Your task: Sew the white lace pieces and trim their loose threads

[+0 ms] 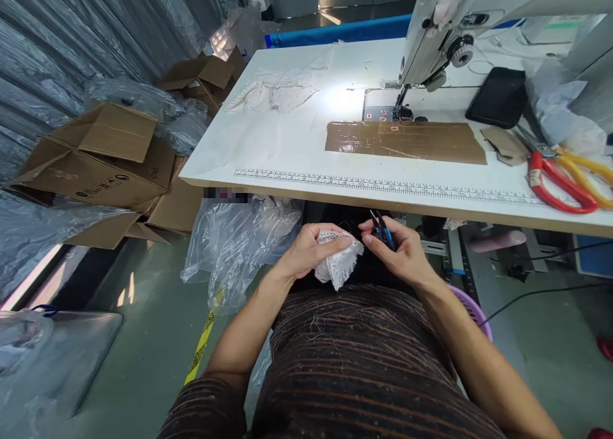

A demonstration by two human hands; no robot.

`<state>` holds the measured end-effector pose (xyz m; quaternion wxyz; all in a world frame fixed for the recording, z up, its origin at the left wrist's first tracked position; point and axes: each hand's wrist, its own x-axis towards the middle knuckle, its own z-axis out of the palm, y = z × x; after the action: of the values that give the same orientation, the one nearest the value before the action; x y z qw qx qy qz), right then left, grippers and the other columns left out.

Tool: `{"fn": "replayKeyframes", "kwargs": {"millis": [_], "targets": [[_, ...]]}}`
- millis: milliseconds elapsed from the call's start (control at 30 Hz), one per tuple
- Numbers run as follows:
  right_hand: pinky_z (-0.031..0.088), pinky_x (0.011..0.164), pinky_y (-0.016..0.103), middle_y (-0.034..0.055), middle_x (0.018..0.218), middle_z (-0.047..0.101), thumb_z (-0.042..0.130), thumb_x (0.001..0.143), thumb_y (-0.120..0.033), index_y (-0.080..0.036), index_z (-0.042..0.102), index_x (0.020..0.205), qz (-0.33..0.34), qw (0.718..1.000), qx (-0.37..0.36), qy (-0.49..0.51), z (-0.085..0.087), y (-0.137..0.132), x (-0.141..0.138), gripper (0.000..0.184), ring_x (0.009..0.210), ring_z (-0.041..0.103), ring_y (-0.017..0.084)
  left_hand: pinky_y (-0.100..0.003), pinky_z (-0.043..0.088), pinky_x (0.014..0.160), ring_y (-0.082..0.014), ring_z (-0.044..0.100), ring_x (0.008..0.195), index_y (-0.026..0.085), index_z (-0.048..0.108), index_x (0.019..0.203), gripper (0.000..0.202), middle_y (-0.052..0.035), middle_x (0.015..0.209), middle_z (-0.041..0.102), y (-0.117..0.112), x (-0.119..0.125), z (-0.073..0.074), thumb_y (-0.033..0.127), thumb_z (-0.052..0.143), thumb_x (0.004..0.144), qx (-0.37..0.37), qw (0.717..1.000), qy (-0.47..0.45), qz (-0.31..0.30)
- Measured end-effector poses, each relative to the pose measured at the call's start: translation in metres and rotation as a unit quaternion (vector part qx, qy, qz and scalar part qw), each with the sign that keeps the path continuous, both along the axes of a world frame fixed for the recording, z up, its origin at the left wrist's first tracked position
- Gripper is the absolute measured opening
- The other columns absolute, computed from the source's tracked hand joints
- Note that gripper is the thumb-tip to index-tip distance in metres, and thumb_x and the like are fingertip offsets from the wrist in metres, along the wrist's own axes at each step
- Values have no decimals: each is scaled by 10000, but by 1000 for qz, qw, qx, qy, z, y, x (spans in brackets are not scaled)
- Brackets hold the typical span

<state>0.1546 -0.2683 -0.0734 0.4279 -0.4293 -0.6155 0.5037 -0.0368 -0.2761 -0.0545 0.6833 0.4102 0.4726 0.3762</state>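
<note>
White lace fabric (338,264) hangs bunched from my left hand (311,250), pinched between thumb and fingers over my lap. Close to its right edge is my right hand (397,250), closed around blue-handled thread snips (383,230) whose dark tips point up toward the table edge. The thumb and index finger of my right hand are pressed together near the lace; a fine thread seems to run there, too thin to be sure. More white lace pieces (282,91) lie on the left part of the sewing table (282,148).
A sewing machine (431,43) stands at the back right, with a brown cardboard strip (407,142) before it. Red- and yellow-handled scissors (565,183) and a black pouch (498,97) lie right. Cardboard boxes (105,164) and a plastic bag (234,247) are left. A purple basket (472,308) stands below.
</note>
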Motion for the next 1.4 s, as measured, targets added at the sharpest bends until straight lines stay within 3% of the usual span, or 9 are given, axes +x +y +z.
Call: {"fn": "replayKeyframes", "kwargs": {"millis": [100,200,433,600,867,1033,1133,1233,1400], "targets": [[439,605,261,9,818,639,689,845,-324,-220,708,1008,57,998,32,-3,10,7,-1,194,674,523,129,-216,353,563,-81,502,590,126,730,816,305,1,681,632,0,-3,8,412,797,733,36,997,55,-43],[434,623,269,10,788,619,670,871,-329,-204,706,883,95,994,49,18,14,10,-6,131,690,519,129,-214,325,551,-72,467,578,131,717,814,314,16,668,603,-1,-3,11,426,791,734,51,995,69,-44],[342,499,249,-9,726,594,674,867,-459,-199,686,876,50,994,-30,92,3,3,-5,260,542,401,92,-212,319,526,-74,466,543,149,670,773,284,29,624,578,-5,1,14,414,769,744,27,999,34,-5],[272,466,264,14,745,565,403,987,-566,-186,626,780,27,995,-76,55,-2,-11,-4,487,520,348,98,-216,312,517,-59,406,487,153,638,688,244,49,556,531,-3,3,17,368,744,735,38,999,29,16],[349,578,265,-9,632,483,353,1016,-525,-200,532,694,33,997,-11,-65,3,-21,-13,491,596,430,132,-217,309,501,-64,404,481,153,626,682,232,41,549,522,-2,3,14,354,718,750,44,998,29,14],[323,535,253,-21,612,457,414,987,-553,-199,524,695,13,997,-25,-69,-2,-21,-18,472,574,399,122,-211,302,496,-62,406,488,155,627,688,231,48,557,520,-2,3,9,353,733,739,43,998,26,25],[298,492,250,-31,590,416,423,958,-614,-198,510,681,-5,997,-75,-8,-7,-21,-22,507,536,351,112,-206,312,496,-58,417,485,151,634,685,228,50,555,525,-1,4,3,345,743,731,37,999,18,32],[317,493,249,-39,579,441,387,947,-661,-199,564,813,-7,994,-99,49,-11,-18,-21,513,526,364,116,-201,344,507,-63,452,495,146,648,705,239,43,571,553,0,6,-4,354,762,723,6,999,-1,39],[310,468,233,-63,570,444,729,738,-622,-193,583,794,9,989,-137,50,-16,-11,-19,457,505,350,91,-213,434,596,-91,564,584,135,695,817,313,4,672,640,1,-2,-15,406,811,712,-42,998,-48,24]]}}
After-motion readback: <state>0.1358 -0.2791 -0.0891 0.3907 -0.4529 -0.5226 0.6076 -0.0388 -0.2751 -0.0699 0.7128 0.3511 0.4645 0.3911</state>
